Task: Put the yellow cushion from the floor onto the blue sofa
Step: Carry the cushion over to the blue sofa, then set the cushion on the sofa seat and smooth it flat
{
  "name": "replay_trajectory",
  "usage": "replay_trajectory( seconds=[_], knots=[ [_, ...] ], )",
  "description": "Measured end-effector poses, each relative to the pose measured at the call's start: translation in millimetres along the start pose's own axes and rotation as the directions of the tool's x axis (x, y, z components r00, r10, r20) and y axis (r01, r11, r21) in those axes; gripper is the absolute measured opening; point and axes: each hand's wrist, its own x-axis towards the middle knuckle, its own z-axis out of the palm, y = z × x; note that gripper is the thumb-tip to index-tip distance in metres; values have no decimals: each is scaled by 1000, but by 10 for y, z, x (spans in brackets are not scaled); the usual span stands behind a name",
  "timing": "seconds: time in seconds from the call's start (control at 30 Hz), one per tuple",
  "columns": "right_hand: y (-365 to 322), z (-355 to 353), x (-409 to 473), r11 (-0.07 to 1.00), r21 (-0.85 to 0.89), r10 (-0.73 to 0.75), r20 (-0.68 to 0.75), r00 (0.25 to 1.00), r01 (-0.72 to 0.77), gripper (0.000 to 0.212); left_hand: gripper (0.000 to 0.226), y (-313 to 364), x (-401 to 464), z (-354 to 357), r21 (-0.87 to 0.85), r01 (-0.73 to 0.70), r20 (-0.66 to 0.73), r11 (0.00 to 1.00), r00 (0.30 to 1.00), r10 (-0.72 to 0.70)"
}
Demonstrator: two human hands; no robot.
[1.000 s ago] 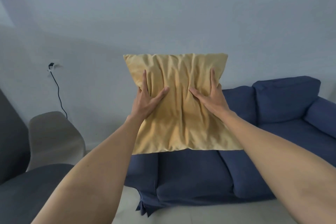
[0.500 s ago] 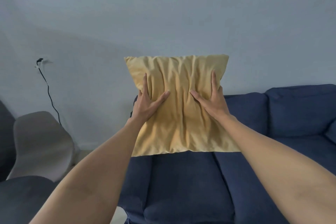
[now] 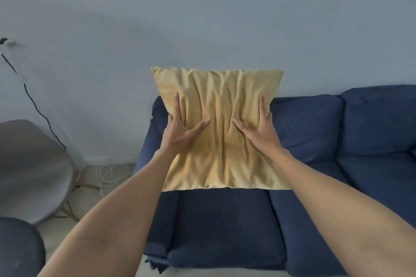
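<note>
I hold the yellow cushion [image 3: 219,141] upright in front of me, over the left end of the blue sofa [image 3: 225,227]. My left hand [image 3: 181,131] grips the cushion's left side, thumb spread across its front. My right hand [image 3: 262,130] grips the right side the same way. The cushion's lower edge hangs just above the left seat cushion, and its top rises above the sofa's backrest [image 3: 315,126]. Whether it touches the backrest is hidden behind the cushion.
A grey shell chair [image 3: 31,168] stands on the left, with a dark round seat [image 3: 18,247] at the bottom left corner. A black cable [image 3: 33,103] runs down the wall, and a white cord [image 3: 110,172] lies coiled on the floor beside the sofa.
The view has come closer to the sofa and tilted down. The cushion, still held in both hands, now sits lower against the sofa's left end.
</note>
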Motion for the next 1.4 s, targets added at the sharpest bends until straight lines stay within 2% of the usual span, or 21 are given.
replay_trajectory(
  seconds=[0.43, 0.63, 0.8, 1.1, 1.23, 1.4],
  knots=[
    [1162, 779, 857, 988, -66, 142, 98, 985, -136, 123, 134, -1127, 980, 748, 30, 156, 88, 987, 984, -158],
    [1927, 1067, 1279, 977, -109, 203, 216, 955, -183, 129, 139, -1811, 1408, 1280, 85, 184, 137, 979, 971, -195],
    [2555, 1260, 1588, 971, -134, 223, 235, 946, -196, 132, 141, -2279, 1734, 1743, 101, 163, 205, 981, 962, -181],
    [3369, 1656, 1826, 974, -140, 209, 238, 949, -180, 132, 136, -2972, 1958, 2312, 74, 191, 160, 979, 967, -200],
    [3685, 1858, 1721, 972, -106, 227, 203, 953, -209, 130, 128, -3217, 1893, 2483, -44, 252, 85, 967, 965, -248],
    [3880, 2033, 1473, 960, -123, 273, 190, 943, -253, 129, 124, -3435, 1714, 2551, -44, 285, 93, 958, 955, -280]
  ],
)
